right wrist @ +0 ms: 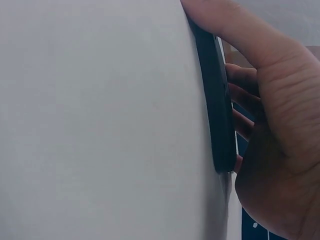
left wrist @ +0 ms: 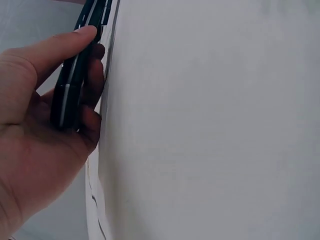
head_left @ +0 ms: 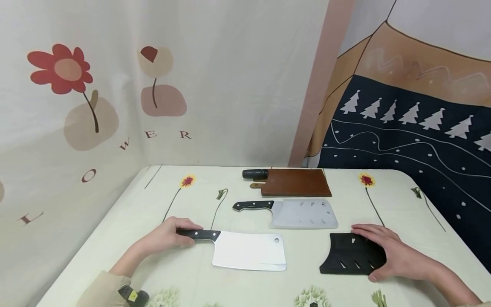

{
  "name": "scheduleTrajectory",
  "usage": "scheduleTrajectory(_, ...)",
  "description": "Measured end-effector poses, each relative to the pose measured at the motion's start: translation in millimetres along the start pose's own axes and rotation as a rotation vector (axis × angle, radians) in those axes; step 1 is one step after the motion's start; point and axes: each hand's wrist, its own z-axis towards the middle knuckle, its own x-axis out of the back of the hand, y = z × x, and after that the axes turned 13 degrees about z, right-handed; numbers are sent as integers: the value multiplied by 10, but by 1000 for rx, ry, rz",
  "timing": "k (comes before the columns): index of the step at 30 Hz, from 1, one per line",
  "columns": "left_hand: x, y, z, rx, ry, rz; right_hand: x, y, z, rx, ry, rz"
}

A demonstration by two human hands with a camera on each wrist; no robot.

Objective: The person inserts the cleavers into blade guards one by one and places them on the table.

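My left hand (head_left: 172,233) grips the black riveted handle of a cleaver (head_left: 249,251), whose broad bare blade lies flat over the table and points right. In the left wrist view the thumb lies along the handle (left wrist: 70,95) and the fingers curl beneath it. At the right, my right hand (head_left: 395,251) holds a black slotted blade cover (head_left: 350,256) across its right end, thumb at the near edge and fingers at the far edge. The right wrist view shows this cover (right wrist: 216,100) edge-on, close over the tablecloth, the palm off its end.
Behind the cleaver lies a second cleaver (head_left: 253,205) in a translucent white cover (head_left: 304,214). Farther back are a brown board with a handle (head_left: 295,182) and a black cylindrical object (head_left: 255,174). Printed curtains (head_left: 238,85) hang along the flower-patterned table's (head_left: 153,200) back and left.
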Motion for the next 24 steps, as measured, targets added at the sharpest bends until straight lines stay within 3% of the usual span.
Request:
scheduleTrajectory(7,23,-10,-20,7,10,-92,-33,-16,4,61,43,-23)
scheduleTrajectory(13,-3,-32,-60,-10,37,-164,-16,-47,-18,2,50,-72)
scheduleTrajectory(16,-5,-33,-78,16,59,-189,7,-62,-25,-30,40,-100)
scheduleTrajectory(24,25,40,-40,107,129,-252,91,-120,82,17,43,-153)
